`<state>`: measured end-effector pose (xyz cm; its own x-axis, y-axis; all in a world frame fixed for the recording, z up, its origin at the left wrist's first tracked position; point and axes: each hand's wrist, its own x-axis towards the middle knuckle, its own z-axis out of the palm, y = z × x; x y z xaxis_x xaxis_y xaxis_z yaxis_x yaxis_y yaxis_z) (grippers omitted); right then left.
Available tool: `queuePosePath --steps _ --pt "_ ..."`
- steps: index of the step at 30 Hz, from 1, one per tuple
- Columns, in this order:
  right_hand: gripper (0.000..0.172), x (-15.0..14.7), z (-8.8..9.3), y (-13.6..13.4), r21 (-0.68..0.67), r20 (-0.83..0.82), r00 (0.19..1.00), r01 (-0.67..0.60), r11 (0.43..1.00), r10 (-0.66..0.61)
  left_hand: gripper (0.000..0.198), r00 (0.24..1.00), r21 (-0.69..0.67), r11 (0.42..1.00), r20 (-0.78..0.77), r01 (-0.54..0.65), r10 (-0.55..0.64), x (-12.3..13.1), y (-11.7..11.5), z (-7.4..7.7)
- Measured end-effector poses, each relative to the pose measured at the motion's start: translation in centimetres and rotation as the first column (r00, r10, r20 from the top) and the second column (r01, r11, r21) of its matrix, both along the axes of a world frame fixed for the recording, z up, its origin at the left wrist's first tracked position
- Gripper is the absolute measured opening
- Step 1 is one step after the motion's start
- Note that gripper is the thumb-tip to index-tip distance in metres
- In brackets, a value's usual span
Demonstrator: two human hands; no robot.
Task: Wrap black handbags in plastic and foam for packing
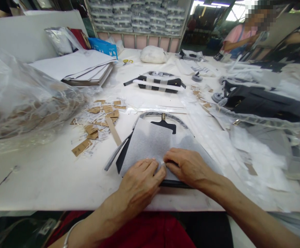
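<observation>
A black bag (124,155) lies flat before me, mostly covered by a thin grey wrapping sheet (150,141). Its wrapped handle (150,114) arches away from me, and a gold-coloured fitting (163,117) shows on a black tab. My left hand (141,179) rests on the sheet with its fingers bent and close together. My right hand (184,166) meets it from the other side, thumb and fingers pinched. Between their tips, where the sheet's edges come together, is a small whitish bit (163,164), too small to name.
Several brown tags (95,129) and a large clear plastic bag (31,96) lie at left. Behind is another wrapped black bag (160,82); stacked paper (75,65) stands back left. Dark bags (268,103) and plastic fill the right. A person (240,38) works at far right.
</observation>
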<state>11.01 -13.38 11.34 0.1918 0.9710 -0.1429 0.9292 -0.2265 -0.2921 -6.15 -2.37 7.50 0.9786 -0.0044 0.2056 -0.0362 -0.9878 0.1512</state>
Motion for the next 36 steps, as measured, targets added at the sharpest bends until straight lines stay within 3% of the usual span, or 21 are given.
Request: queuePosePath --steps 7,12,19,28,32,36 --pt "0.010 0.2 1.2 1.3 -0.139 0.076 0.994 -0.062 0.988 0.073 0.034 0.999 0.068 0.998 0.038 0.010 -0.013 0.0 -0.2 -0.6" --pt "0.024 0.4 1.5 1.8 -0.177 0.001 0.996 -0.083 0.981 0.085 0.034 0.999 0.058 0.998 0.049 0.015 -0.018 0.0 -0.3 -0.6" --pt "0.021 0.4 1.1 1.6 -0.129 -0.042 0.998 -0.045 0.991 0.040 0.026 0.998 0.028 0.999 0.054 0.032 -0.033 0.0 -0.2 -0.6" --pt "0.022 0.5 -0.7 0.9 0.006 0.049 0.974 -0.220 0.976 0.219 0.025 0.999 -0.032 0.999 0.030 0.034 -0.033 -0.1 -0.3 -0.8" --pt "0.018 0.5 -0.4 0.6 0.074 -0.073 0.997 -0.034 0.997 0.039 0.027 0.998 -0.025 0.999 0.058 0.024 -0.023 -0.2 -0.2 -0.9" --pt "0.002 -0.1 -0.2 0.0 0.047 -0.146 0.981 0.133 0.990 -0.125 0.027 0.997 -0.014 1.000 0.076 0.015 -0.014 -0.2 -0.2 -0.7"
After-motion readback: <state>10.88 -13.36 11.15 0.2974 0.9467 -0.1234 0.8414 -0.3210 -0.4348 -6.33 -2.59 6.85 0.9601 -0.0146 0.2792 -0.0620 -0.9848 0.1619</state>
